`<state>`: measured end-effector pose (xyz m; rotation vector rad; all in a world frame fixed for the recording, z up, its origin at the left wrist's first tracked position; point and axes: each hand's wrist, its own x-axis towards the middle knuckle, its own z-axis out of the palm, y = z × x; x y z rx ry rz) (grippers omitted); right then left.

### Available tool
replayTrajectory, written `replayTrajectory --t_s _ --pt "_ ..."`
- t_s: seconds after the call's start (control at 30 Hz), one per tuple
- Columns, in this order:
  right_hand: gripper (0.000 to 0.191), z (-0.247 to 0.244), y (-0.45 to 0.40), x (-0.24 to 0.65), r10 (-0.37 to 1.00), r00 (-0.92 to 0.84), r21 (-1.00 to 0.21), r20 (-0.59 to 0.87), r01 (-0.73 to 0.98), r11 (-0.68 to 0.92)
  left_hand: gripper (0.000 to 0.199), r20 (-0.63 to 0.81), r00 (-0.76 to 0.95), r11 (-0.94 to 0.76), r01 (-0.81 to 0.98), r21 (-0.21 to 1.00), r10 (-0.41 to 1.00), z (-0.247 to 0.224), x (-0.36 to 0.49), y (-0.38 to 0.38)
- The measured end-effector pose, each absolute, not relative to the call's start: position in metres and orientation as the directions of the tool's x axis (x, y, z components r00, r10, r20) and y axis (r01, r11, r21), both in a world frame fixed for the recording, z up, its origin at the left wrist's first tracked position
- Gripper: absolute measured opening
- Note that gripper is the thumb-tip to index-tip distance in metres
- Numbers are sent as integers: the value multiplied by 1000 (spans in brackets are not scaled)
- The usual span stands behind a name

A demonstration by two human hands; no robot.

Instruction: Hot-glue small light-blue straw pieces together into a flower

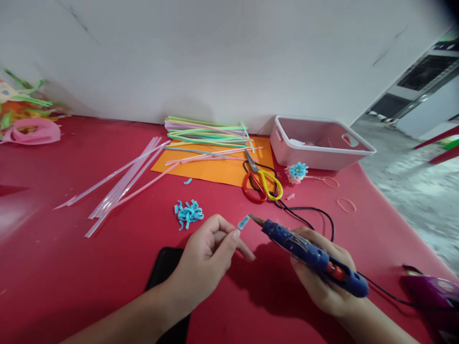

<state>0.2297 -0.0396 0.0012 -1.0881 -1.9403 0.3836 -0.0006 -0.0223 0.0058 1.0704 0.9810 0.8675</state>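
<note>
Between thumb and forefinger, my left hand point(211, 248) pinches a small blue piece of pipe cleaner point(243, 222). My right hand point(322, 277) is wrapped round a dark blue glue gun point(304, 248), whose nozzle points left and meets or nearly meets the far end of the blue piece. Left of my left hand lies a small heap of cut blue pipe cleaner pieces point(188, 213), with one stray piece point(188, 181) beyond it. Scissors point(261, 181) with red and yellow handles lie past the glue gun's tip.
A pink bin point(319, 148) stands at the back right, near a blue and pink fuzzy flower point(297, 171). Pipe cleaners point(208, 131) lie on an orange sheet point(215, 169). Clear glue sticks point(125, 179) are at left. A black phone point(165, 267) lies under my left arm; a black cord point(322, 212) trails right.
</note>
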Motion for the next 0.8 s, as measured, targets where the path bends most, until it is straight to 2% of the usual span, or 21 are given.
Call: replayTrajectory --t_s 0.17,0.53,0.8 --pt "16 7 -36 228 790 -323 -602 521 517 609 26 -242 361 301 -118 946 901 10 1 -21" --pt "11 7 -37 229 839 -237 -675 490 506 537 27 -244 397 324 -147 934 885 10 0 -21" --pt "10 10 -37 228 840 -237 -677 488 505 535 27 -218 358 288 -155 945 908 9 1 -22"
